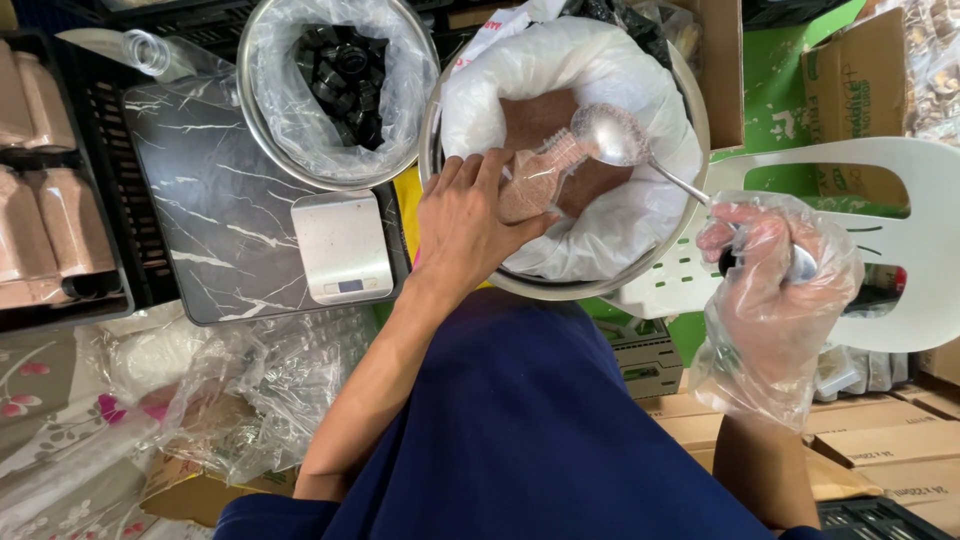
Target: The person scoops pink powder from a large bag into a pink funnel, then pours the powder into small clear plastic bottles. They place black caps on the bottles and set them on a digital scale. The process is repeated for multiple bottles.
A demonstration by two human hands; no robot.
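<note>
At the far left of the frame a black crate (100,270) held filled bottles (40,235) of pinkish powder, and just right of it lay a dark marble-patterned board (200,200) with a small silver scale (343,246) on its right edge. Above the scale, at top centre-left, a steel bowl (262,135) lined with clear plastic held black caps (340,75). Crumpled clear bags (250,390) lay at lower left. In the centre, the bare left hand (465,225) was curled around a small bottle (535,180), tilting it over a large bowl (690,110) lined with a white bag of pinkish powder (530,115). A spoon (612,135) hovered at the bottle's mouth, its handle gripped in the closed fist of the right hand (770,270), which wore a loose clear plastic glove, at the right over a white plastic chair (900,170).
</note>
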